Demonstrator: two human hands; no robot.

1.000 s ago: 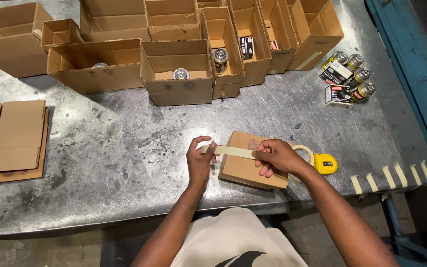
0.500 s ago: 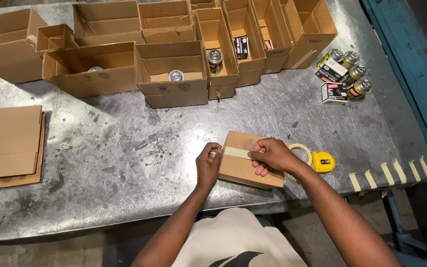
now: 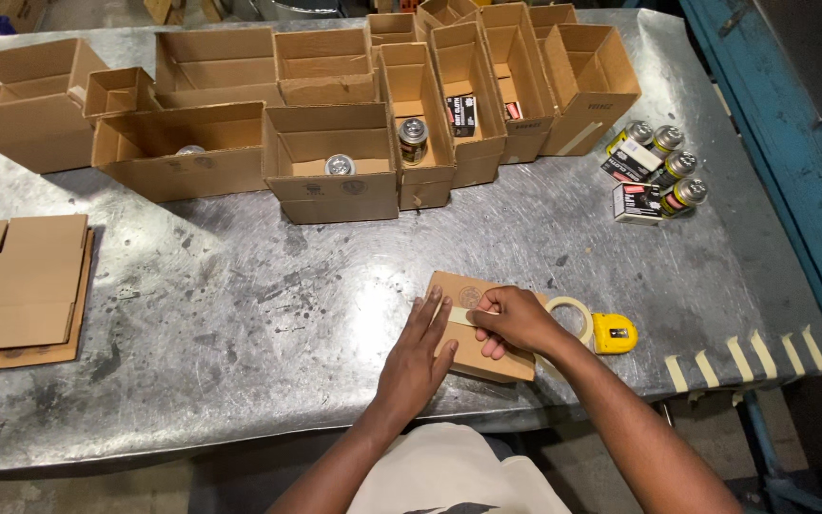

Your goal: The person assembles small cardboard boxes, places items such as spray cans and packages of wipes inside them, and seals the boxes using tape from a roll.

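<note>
The left hand (image 3: 418, 360) is lying flat on the small box (image 3: 476, 328), with its fingers spread out and pressing down. It is not gripping anything. The right hand (image 3: 514, 321) is resting on top of the box too, with its fingers curled and pressing on a strip of tape (image 3: 460, 315). I cannot tell if the fingers are pinching the tape or just pushing on it.

The box is sitting near the front edge of the metal table (image 3: 240, 314), right in front of the person. A tape roll (image 3: 573, 314) in a yellow holder (image 3: 614, 333) is lying just beside the box, by the right wrist.

It looks like the box is shut and the tape is going across its top. So the closing seems partly done. The tape looks stuck at the left end, but the right hand is hiding the rest, so I cannot tell if it is cut from the roll.

Many open boxes (image 3: 335, 162) are standing at the back of the table, and a few are holding cans (image 3: 413, 139). More cans and small packs (image 3: 654, 171) are sitting near the right side. Flat cardboard (image 3: 21, 286) is lying at the left. Short tape pieces (image 3: 744, 357) are hanging off the table's front right edge
</note>
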